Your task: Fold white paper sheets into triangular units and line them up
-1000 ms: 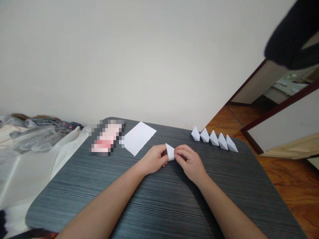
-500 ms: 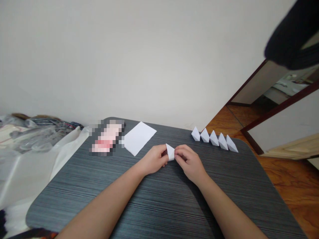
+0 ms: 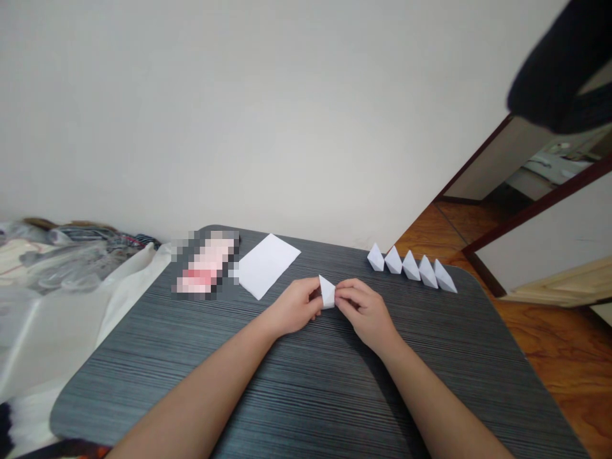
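Note:
A small piece of folded white paper (image 3: 327, 294) with a pointed top is held between my hands over the middle of the table. My left hand (image 3: 297, 307) pinches its left side, the thumb and fingers closed on it. On the right edge, my right hand (image 3: 366, 311) grips it between thumb and fingertips. Part of the paper is hidden behind the fingers. Off to the right, several folded white paper shapes (image 3: 412, 266) stand in a slanting row. Flat white paper (image 3: 268, 264) lies behind my left hand.
The dark wood-grain table (image 3: 167, 357) stands against a pale wall (image 3: 287, 115). A pixelated pink and dark object (image 3: 208, 264) lies at its back left. Plastic-wrapped items (image 3: 71, 274) are heaped left of the table. A dark blurred object (image 3: 554, 76) hangs at the upper right.

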The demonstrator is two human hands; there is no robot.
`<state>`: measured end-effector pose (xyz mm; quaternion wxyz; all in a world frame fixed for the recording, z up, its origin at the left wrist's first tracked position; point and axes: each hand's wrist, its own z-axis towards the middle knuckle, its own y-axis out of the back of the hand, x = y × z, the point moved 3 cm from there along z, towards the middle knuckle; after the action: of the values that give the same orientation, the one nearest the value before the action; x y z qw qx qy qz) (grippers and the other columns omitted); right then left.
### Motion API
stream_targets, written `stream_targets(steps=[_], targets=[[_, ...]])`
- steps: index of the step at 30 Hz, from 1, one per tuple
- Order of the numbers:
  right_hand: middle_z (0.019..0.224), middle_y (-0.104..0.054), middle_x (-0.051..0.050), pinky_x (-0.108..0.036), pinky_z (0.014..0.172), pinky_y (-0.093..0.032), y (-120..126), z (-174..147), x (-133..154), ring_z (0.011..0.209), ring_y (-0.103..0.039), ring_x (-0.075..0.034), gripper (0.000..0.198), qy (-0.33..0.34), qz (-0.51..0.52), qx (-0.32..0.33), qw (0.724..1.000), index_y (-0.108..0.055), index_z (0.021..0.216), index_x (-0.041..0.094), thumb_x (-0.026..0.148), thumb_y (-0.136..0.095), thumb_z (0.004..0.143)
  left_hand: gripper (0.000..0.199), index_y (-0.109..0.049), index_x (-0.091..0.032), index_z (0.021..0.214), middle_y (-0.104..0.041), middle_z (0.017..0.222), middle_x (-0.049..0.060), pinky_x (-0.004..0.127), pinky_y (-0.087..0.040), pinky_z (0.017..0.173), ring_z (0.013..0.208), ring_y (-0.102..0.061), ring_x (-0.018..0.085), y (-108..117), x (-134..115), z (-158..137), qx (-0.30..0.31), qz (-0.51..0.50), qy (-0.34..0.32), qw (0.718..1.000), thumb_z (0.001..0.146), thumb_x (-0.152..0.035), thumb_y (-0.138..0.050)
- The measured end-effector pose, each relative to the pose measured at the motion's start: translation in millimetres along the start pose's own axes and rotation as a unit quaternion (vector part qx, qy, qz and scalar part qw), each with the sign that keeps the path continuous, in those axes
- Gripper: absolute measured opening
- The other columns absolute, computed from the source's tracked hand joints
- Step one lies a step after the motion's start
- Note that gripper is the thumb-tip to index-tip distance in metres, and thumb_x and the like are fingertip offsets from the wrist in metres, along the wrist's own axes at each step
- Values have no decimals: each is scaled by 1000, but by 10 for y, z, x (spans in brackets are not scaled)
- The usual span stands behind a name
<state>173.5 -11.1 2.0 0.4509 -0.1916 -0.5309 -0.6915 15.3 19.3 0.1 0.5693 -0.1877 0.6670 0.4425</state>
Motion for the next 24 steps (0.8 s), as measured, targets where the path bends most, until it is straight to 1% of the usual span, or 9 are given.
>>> stream_targets(steps=[3, 7, 11, 13, 15, 17, 20, 22, 24], targets=[[91, -60, -6, -30, 77, -46, 12, 15, 8, 86, -58, -17, 14, 2, 8, -5, 1000, -66, 84, 19, 15, -53, 84, 13, -55, -16, 87, -56, 66, -2, 20, -38, 52, 55, -51, 9, 10, 14, 9, -23, -9, 1, 1000, 80, -14, -45], [92, -61, -6, -31, 79, -46, 17, 24, 9, 87, -58, -18, 15, -11, 27, 1, 1000, -65, 88, 20, 17, -51, 85, 12, -56, -17, 89, -60, 78, 1, 23, -42, 63, 69, -54, 12, 54, 5, 24, -77, 6, -21, 997, 82, -18, -46], [88, -60, -5, -29, 68, -48, 1, -11, -59, 73, -59, -16, 13, -63, 53, -5, 997, -61, 88, 19, 22, -48, 87, 17, -60, -18, 92, -62, 86, 3, 26, -43, 73, 79, -55, 14, 80, -11, 28, -86, 64, -57, 993, 86, -20, -43], [78, -60, -3, -28, 63, -48, 8, -35, -109, 64, -58, -14, 14, -94, 67, -29, 993, -57, 94, 19, 25, -45, 89, 20, -61, -18, 94, -62, 88, 3, 28, -41, 78, 83, -54, 15, 83, -14, 27, -83, 110, -87, 987, 88, -20, -42], [81, -60, -3, -28, 61, -48, 31, -48, -139, 61, -57, -13, 17, -101, 69, -51, 991, -53, 103, 19, 26, -43, 90, 22, -63, -19, 95, -62, 89, 4, 30, -40, 80, 85, -53, 16, 82, -9, 24, -85, 163, -111, 977, 89, -21, -42], [90, -60, -5, -29, 63, -49, 61, -42, -134, 64, -57, -13, 24, -72, 47, -52, 995, -51, 113, 20, 25, -42, 91, 24, -63, -20, 97, -62, 89, 4, 31, -40, 80, 85, -52, 16, 78, -2, 21, -81, 209, -123, 967, 90, -23, -40], [94, -59, -6, -32, 75, -48, 94, -19, -76, 79, -58, -17, 32, 8, -24, -20, 999, -51, 120, 22, 22, -43, 90, 28, -64, -23, 102, -61, 92, 5, 31, -41, 80, 86, -51, 17, 71, -8, 11, -61, 252, -130, 957, 91, -23, -38], [97, -58, -7, -33, 79, -47, 99, -7, -42, 88, -57, -18, 31, 43, -59, 2, 997, -55, 119, 23, 20, -43, 90, 29, -64, -24, 104, -61, 93, 5, 31, -41, 80, 87, -51, 17, 68, -23, 1, -47, 268, -132, 953, 90, -20, -39], [98, -59, -7, -33, 80, -47, 97, 0, -22, 91, -57, -19, 28, 56, -78, 14, 995, -58, 114, 23, 20, -43, 90, 29, -64, -24, 104, -61, 93, 5, 32, -41, 80, 87, -50, 18, 68, -35, -8, -37, 278, -131, 951, 89, -18, -39]])
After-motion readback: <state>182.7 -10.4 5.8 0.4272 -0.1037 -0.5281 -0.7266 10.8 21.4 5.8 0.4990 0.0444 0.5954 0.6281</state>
